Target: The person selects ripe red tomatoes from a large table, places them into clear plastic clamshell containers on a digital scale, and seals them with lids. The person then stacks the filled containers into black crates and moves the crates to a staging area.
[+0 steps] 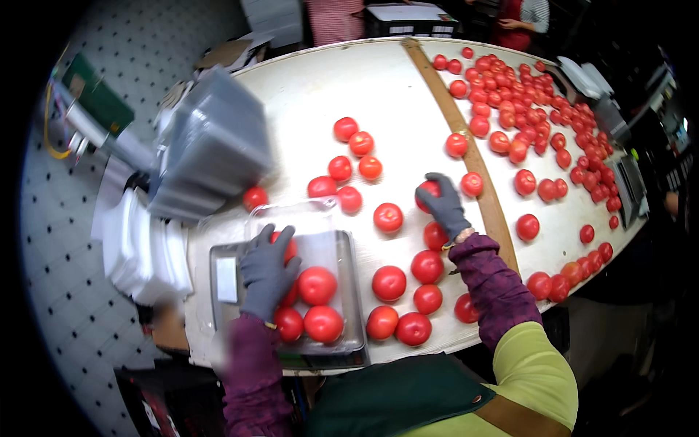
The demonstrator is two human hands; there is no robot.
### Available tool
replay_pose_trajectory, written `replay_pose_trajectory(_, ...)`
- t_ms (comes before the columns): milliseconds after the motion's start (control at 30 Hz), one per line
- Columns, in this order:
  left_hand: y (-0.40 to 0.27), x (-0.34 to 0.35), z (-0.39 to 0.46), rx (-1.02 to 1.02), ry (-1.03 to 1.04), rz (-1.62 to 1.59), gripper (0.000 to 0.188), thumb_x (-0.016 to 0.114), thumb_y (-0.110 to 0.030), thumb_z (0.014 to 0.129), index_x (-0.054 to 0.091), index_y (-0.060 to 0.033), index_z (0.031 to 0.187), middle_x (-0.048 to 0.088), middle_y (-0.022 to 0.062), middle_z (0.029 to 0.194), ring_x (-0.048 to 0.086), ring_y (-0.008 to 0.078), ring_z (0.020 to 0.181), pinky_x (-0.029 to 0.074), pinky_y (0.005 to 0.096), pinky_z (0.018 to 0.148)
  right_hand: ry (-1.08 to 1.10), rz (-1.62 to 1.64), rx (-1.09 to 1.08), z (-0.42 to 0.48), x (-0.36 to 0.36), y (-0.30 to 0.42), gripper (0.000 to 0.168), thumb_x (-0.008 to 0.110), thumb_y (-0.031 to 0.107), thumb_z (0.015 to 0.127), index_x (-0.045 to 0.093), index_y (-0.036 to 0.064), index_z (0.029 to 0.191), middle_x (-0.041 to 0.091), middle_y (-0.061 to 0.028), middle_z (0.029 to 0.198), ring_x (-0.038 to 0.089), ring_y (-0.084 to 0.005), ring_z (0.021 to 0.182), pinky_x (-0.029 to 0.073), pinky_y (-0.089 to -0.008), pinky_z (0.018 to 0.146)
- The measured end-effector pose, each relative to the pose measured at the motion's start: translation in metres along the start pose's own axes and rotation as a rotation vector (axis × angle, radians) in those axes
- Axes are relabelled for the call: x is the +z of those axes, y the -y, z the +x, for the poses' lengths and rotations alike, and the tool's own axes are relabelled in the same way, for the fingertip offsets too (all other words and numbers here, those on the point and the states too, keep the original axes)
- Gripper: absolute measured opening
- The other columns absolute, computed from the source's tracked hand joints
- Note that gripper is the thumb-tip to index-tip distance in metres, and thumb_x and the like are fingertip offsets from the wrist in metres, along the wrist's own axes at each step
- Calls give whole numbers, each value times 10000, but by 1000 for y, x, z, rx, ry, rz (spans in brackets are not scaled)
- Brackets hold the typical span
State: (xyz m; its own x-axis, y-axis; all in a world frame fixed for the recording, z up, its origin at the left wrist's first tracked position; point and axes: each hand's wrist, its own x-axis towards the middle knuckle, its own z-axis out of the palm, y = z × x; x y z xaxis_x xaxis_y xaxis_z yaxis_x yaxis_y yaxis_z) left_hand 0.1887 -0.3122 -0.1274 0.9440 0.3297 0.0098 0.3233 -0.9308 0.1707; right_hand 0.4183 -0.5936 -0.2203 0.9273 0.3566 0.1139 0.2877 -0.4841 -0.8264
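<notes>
My left hand [268,273], in a grey glove, is over a clear plastic container [345,328] and on a red tomato [290,248] partly hidden by its fingers. Beside it in the container lie several more tomatoes [317,285]. Under the container is a metal-rimmed scale or tray [218,255] with a pale rectangular panel. My right hand [445,205], also gloved, has its fingers curled around a tomato [428,195] on the white table, left of a wooden strip. Loose tomatoes [388,217] lie between my hands and just below the right one.
A tall stack of clear plastic containers [213,142] stands at the left, above white trays [142,251]. A wooden strip [453,120] divides the table [306,82]; many tomatoes [508,104] are heaped beyond it. Two people [516,24] are partly visible across the table.
</notes>
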Motion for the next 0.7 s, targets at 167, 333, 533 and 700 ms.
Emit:
replay_pose_trajectory(167,10,10,-5,33,-133,-61,416,607,-283,837,583,-181,1239,517,139,1319,526,318,1109,322,458,1016,588,-140,61,30,-23,2,402,591,306,816,629,84,1149,634,-151,1141,590,-305,1072,446,-356,953)
replay_pose_trajectory(333,9,7,-7,10,-221,-147,323,499,-202,941,580,-54,1217,569,173,1253,526,311,1168,299,471,1047,-77,-578,-212,128,-28,-48,479,688,306,763,594,70,1169,620,-161,1128,573,-316,1076,452,-392,926)
replay_pose_trajectory(533,4,2,5,15,-250,-226,279,525,-129,925,594,-30,1178,605,162,1206,562,311,1138,315,464,1064,-110,-823,67,174,-39,-158,665,752,296,686,503,106,1273,583,-203,1146,567,-356,1067,453,-424,936)
replay_pose_trajectory(700,23,-16,-35,-190,-371,-658,283,490,-75,927,583,-3,1185,639,141,1144,583,247,1119,409,352,992,222,1259,578,138,-25,-50,519,627,420,830,525,93,1219,589,-134,1143,610,-314,1004,529,-469,802)
